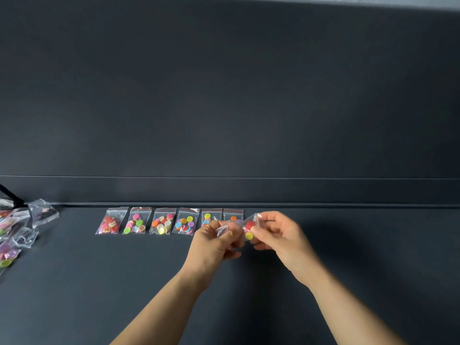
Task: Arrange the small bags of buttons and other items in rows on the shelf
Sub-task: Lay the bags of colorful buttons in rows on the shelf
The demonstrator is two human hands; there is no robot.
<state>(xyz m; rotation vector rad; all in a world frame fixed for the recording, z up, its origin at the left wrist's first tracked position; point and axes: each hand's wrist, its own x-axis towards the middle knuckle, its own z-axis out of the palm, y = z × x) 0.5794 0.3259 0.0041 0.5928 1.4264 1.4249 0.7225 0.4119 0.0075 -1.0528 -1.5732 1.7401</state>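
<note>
The shelf (99, 295) is a flat, matte, dark grey surface that fills the lower part of the view. Two bare forearms (159, 305) enter from the bottom edge and converge toward the centre. The left hand (214, 245) has its fingers curled and pinches the left end of a small clear bag (240, 226). The right hand (281, 235) pinches the right end of the same bag between thumb and forefinger, and its other fingers are loosely curled. The bag is stretched between the two hands, and a red button and a yellow button show through the plastic at its right end. It sits just in front of the right end of a row of bags (161, 221). This row holds six clear bags of mixed coloured buttons, lying flat side by side along the rear of the shelf, each with a red strip on its far edge. The two rightmost bags are partly hidden by the hands. At the far left edge, well apart from the row, lies a loose pile of bags (15, 227), overlapping and crumpled. Behind the row runs a low dark ledge (249, 190), and above it rises a plain dark back panel (224, 95).
</note>
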